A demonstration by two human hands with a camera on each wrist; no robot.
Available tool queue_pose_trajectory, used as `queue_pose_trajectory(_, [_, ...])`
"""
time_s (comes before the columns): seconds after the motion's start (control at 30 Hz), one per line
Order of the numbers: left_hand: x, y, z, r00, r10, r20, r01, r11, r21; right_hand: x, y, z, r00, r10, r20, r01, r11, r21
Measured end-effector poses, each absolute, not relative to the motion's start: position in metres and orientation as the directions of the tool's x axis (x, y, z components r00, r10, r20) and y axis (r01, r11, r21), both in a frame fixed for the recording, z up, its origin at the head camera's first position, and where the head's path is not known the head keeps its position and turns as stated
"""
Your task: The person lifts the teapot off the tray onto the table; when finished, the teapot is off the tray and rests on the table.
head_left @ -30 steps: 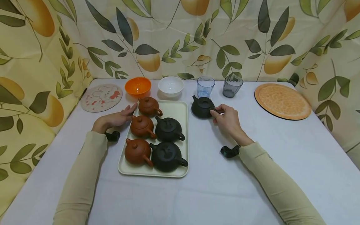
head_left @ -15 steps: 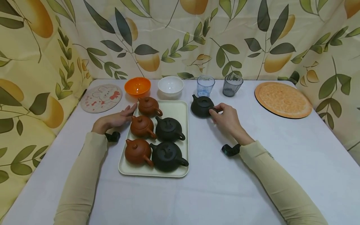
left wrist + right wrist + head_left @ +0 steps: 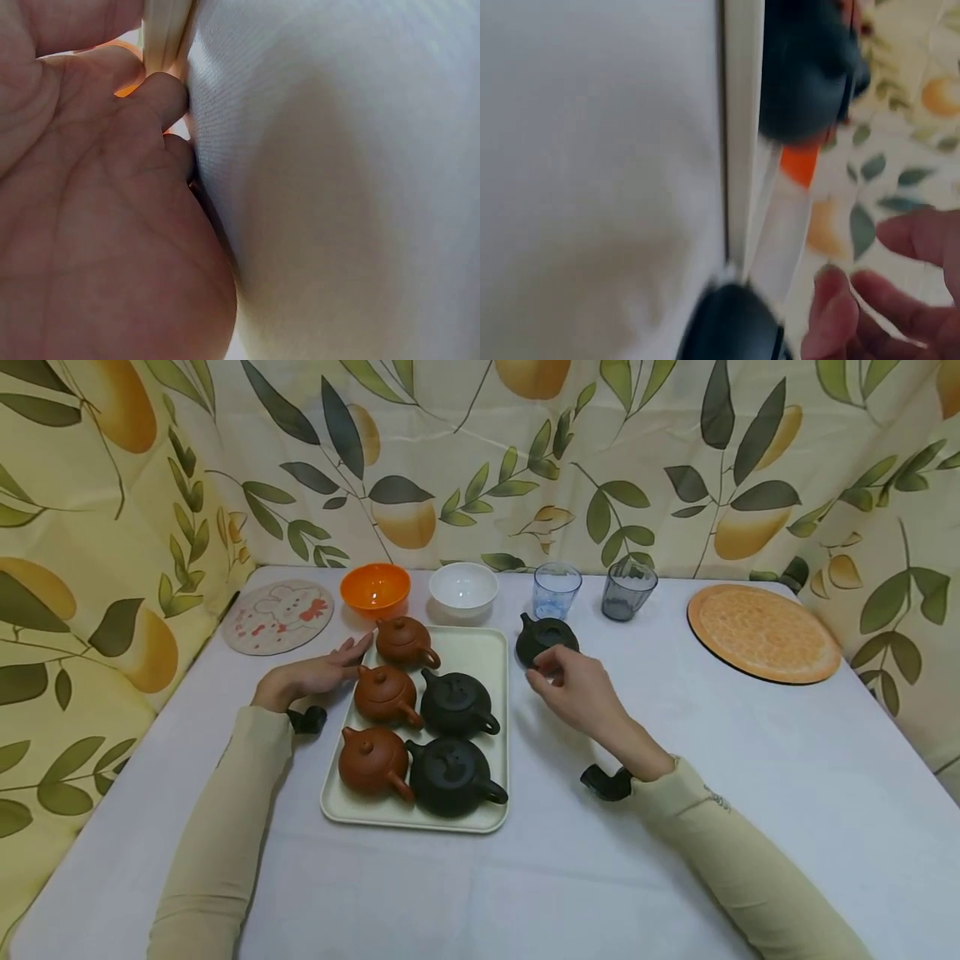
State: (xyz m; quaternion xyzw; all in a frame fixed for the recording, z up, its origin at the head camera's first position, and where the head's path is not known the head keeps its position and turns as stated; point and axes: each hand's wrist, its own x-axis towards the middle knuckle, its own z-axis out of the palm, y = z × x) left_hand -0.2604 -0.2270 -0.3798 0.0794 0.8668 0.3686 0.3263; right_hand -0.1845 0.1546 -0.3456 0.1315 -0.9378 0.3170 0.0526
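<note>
A small black teapot [image 3: 543, 635] stands on the white tablecloth, right of the cream tray [image 3: 471, 652]. My right hand [image 3: 581, 692] is just in front of it, overlapping its near side in the head view. In the right wrist view the thumb and fingers [image 3: 907, 300] are bent apart with nothing between them. My left hand [image 3: 311, 678] lies along the tray's left edge, fingertips at the rim beside the back brown teapot [image 3: 405, 640]. On the tray sit two more brown teapots, one in the middle [image 3: 386, 695] and one in front [image 3: 372, 762], next to two black teapots [image 3: 455, 703].
Along the back stand an orange bowl [image 3: 375, 590], a white bowl [image 3: 463, 588], a blue glass [image 3: 557, 590] and a grey glass [image 3: 628, 588]. A round rabbit mat [image 3: 277, 617] lies at left, a round orange-brown mat [image 3: 765, 633] at right. Patterned cloth [image 3: 480, 460] hangs behind.
My right hand has let go of the small black teapot's handle and moved left, in front of its body. The left hand keeps its place at the tray's edge.
</note>
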Motion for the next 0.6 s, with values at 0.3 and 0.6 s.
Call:
queue_pose_trajectory(0.3, [-0.26,-0.226,-0.382,-0.776,0.366,-0.514,-0.127,0.708,0.695,-0.164,0.121,-0.358,-0.895,-0.426,0.13,-0.413,0.686,-0.599])
queue_pose_trajectory(0.6, [-0.261,-0.226,-0.382,-0.783,0.364,-0.504,-0.11,0.717,0.689,-0.164,0.115,-0.365,-0.91,-0.389,0.144,-0.392,0.691,-0.608])
